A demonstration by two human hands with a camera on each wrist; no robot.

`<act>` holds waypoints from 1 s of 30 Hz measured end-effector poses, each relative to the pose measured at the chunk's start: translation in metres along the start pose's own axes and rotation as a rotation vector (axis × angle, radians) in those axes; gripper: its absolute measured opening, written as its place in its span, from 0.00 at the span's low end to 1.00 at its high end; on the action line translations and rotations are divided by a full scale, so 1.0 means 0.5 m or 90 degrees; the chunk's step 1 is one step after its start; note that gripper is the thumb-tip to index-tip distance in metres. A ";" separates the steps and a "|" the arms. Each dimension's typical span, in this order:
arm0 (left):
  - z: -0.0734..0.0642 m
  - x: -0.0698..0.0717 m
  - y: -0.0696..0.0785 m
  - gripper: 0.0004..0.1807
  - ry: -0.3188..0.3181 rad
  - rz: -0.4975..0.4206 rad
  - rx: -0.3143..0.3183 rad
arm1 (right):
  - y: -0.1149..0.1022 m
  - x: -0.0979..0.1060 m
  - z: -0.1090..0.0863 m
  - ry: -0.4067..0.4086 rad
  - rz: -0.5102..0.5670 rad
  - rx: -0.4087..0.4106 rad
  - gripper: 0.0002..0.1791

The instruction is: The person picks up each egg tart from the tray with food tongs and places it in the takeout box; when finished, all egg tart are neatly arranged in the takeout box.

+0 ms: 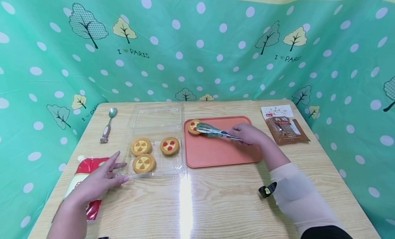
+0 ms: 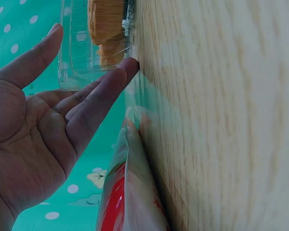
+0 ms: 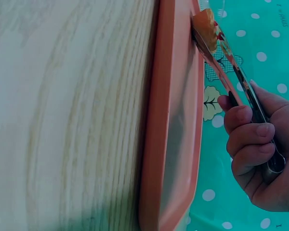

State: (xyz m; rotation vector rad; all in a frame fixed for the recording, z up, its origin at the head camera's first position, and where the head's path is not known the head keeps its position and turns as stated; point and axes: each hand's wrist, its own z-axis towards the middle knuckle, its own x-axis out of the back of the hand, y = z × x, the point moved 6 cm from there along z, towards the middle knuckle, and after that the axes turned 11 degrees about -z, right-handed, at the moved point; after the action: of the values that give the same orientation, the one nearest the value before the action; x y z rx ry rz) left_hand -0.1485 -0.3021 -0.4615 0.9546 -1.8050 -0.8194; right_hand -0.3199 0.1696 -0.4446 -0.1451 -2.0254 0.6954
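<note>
My right hand grips metal food tongs, its fingers curled round the handles in the right wrist view. Between the tong tips is a round tart with red topping, at the far left corner of the pink tray. My left hand has its fingers spread, fingertips right at the near left edge of a clear plastic box. Inside that box lie two tarts with wedge-patterned tops and one red-topped tart. Part of the gripped tart is hidden under the tongs.
Under my left forearm lies a red and white capped pouch. A spoon with a decorated handle rests at the far left. The box's clear lid is folded back. At the far right is a brown packet. Green cloth surrounds the table.
</note>
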 end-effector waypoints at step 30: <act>0.000 -0.001 0.001 0.59 -0.002 -0.006 0.005 | -0.009 0.018 -0.023 0.058 -0.004 -0.012 0.27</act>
State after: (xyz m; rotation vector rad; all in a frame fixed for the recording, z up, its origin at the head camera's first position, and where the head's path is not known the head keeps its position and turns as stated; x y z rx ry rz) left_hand -0.1483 -0.3012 -0.4612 0.9683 -1.8094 -0.8202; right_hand -0.3145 0.1742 -0.4311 -0.1782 -1.9453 0.6546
